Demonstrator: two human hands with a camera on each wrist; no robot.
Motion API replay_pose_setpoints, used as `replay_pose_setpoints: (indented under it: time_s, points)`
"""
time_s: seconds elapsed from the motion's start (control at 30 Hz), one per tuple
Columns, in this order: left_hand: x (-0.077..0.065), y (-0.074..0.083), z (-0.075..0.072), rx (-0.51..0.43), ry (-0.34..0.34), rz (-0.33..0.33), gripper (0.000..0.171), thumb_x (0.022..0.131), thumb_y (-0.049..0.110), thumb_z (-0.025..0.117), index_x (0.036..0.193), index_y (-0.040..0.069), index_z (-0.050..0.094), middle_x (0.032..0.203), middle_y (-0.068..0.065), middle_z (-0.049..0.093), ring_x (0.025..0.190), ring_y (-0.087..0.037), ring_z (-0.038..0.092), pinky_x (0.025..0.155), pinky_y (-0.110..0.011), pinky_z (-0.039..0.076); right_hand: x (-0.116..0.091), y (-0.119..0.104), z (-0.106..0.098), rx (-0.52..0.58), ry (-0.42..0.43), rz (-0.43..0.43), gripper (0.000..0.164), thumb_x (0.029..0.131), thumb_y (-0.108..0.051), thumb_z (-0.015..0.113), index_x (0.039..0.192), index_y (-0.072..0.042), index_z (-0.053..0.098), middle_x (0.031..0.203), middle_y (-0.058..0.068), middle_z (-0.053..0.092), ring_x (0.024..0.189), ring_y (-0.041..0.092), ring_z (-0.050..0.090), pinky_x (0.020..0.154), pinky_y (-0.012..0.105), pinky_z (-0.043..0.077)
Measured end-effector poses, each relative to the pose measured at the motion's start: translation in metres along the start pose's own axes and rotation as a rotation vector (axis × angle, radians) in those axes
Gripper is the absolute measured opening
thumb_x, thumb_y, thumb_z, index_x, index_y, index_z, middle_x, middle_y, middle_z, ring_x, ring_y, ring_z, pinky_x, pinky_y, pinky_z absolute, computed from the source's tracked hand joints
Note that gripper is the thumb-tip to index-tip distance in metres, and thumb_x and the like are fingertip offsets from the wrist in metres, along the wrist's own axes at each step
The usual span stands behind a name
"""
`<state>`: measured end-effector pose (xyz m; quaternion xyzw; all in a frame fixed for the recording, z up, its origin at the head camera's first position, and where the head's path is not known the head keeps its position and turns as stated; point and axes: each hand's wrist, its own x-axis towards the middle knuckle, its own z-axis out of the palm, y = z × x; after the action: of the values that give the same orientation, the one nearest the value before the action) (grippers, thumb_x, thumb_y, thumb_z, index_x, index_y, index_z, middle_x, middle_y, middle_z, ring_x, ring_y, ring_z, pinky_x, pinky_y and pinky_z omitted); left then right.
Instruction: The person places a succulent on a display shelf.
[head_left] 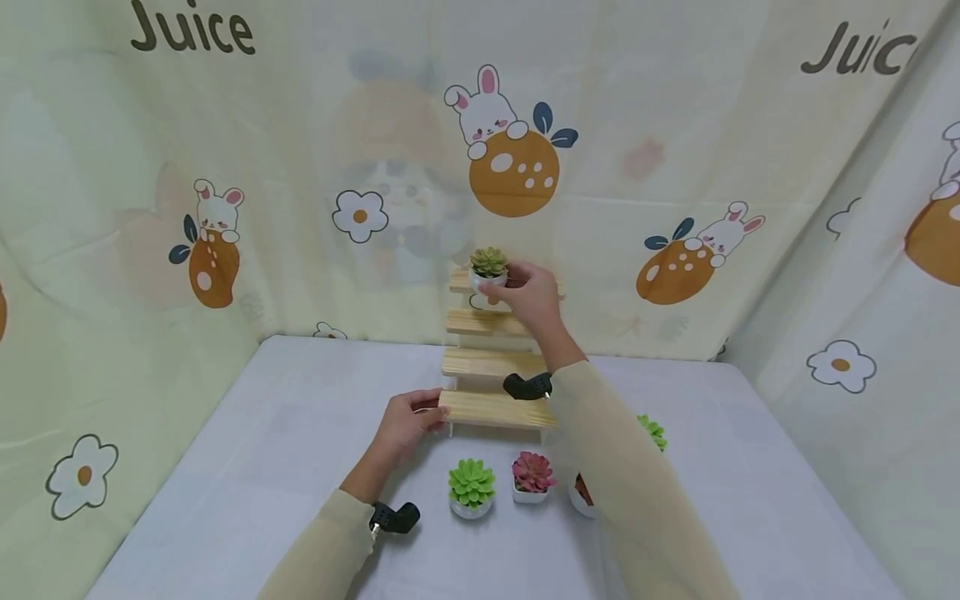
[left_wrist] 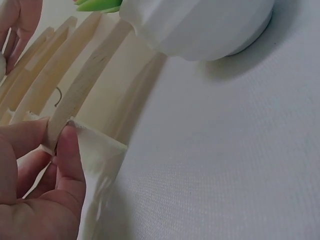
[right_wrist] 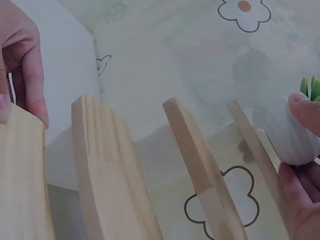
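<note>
A small potted succulent in a white pot is held by my right hand at the top step of a wooden tiered stand. In the right wrist view, thumb and fingers grip the white pot close by the top plank. My left hand pinches the left end of the lowest plank; the left wrist view shows thumb and fingers on either side of that plank end.
In front of the stand are a bright green succulent and a reddish one, both in white pots. Another white pot and green leaves are partly hidden by my right sleeve. Behind hangs a printed curtain.
</note>
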<state>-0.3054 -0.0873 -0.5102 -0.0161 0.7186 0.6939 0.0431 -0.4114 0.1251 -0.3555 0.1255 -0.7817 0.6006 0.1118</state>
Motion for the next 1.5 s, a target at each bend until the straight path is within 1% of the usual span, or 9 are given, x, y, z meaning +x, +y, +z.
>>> replay_pose_setpoints:
  time_s: [0.13,0.3,0.7,0.8,0.97,1.1,1.2,1.3,1.5]
  points:
    - [0.0,0.001,-0.002,-0.02,0.004,0.001,0.041,0.092,-0.004,0.07,0.133,-0.007,0.063,0.12,-0.024,0.067,0.089,-0.015,0.069,0.079,-0.032,0.066,0.009,-0.001,0.006,-0.038,0.04,-0.012,0.046,0.082,-0.028,0.088,0.122,-0.009,0.073,0.115,0.012,0.075,0.1,0.02,0.071,0.078,0.024,0.06]
    - [0.0,0.003,-0.003,-0.054,0.016,0.006,0.04,0.092,-0.007,0.069,0.132,-0.008,0.064,0.118,-0.024,0.067,0.088,-0.015,0.069,0.077,-0.029,0.066,0.018,-0.004,0.012,-0.068,0.061,-0.006,0.046,0.083,-0.029,0.087,0.122,-0.009,0.073,0.115,0.012,0.075,0.101,0.021,0.07,0.084,0.031,0.061]
    - [0.002,0.004,-0.002,-0.029,0.008,0.001,0.04,0.093,-0.006,0.068,0.133,-0.007,0.063,0.121,-0.024,0.067,0.092,-0.017,0.068,0.079,-0.028,0.066,0.023,-0.011,0.019,-0.076,0.101,0.048,0.047,0.083,-0.026,0.088,0.124,-0.009,0.073,0.119,0.013,0.074,0.103,0.022,0.068,0.085,0.036,0.062]
    - [0.002,0.004,-0.001,-0.035,0.006,0.001,0.04,0.093,-0.006,0.068,0.132,-0.007,0.063,0.121,-0.024,0.067,0.092,-0.017,0.068,0.079,-0.029,0.066,0.022,-0.012,0.02,-0.095,0.099,0.053,0.047,0.083,-0.026,0.088,0.124,-0.01,0.073,0.119,0.012,0.074,0.104,0.023,0.069,0.082,0.035,0.063]
    - [0.0,0.005,-0.001,-0.027,0.003,0.005,0.04,0.093,-0.006,0.068,0.132,-0.007,0.063,0.121,-0.024,0.066,0.091,-0.016,0.068,0.08,-0.03,0.066,0.022,-0.011,0.022,-0.114,0.094,0.063,0.044,0.084,-0.027,0.087,0.124,-0.013,0.073,0.116,0.01,0.075,0.098,0.022,0.07,0.071,0.033,0.064]
    - [0.0,0.006,-0.001,-0.024,0.001,0.007,0.04,0.093,-0.005,0.068,0.133,-0.007,0.063,0.121,-0.024,0.066,0.091,-0.016,0.068,0.081,-0.031,0.066,0.021,-0.01,0.022,-0.128,0.1,0.064,0.041,0.085,-0.029,0.086,0.12,-0.013,0.074,0.111,0.01,0.075,0.094,0.022,0.07,0.07,0.032,0.062]
    - [-0.001,0.006,-0.001,-0.026,-0.001,0.008,0.039,0.093,-0.005,0.068,0.132,-0.008,0.063,0.121,-0.025,0.066,0.091,-0.016,0.068,0.081,-0.031,0.066,0.02,-0.01,0.022,-0.139,0.094,0.07,0.041,0.085,-0.03,0.086,0.12,-0.011,0.073,0.112,0.01,0.075,0.095,0.023,0.069,0.074,0.034,0.062]
    - [-0.001,0.004,-0.001,-0.027,-0.001,0.0,0.039,0.093,-0.005,0.068,0.132,-0.008,0.063,0.121,-0.025,0.066,0.092,-0.017,0.069,0.08,-0.03,0.066,0.019,-0.01,0.021,-0.145,0.071,0.087,0.045,0.085,-0.03,0.085,0.123,-0.01,0.072,0.116,0.011,0.074,0.101,0.024,0.069,0.081,0.037,0.063]
    - [0.0,-0.001,-0.001,-0.008,-0.004,-0.01,0.04,0.094,-0.003,0.068,0.133,-0.006,0.063,0.123,-0.024,0.065,0.095,-0.018,0.069,0.081,-0.03,0.066,0.014,-0.01,0.015,-0.096,0.034,0.148,0.061,0.087,-0.028,0.084,0.14,-0.009,0.062,0.136,0.012,0.066,0.125,0.025,0.064,0.105,0.039,0.058]
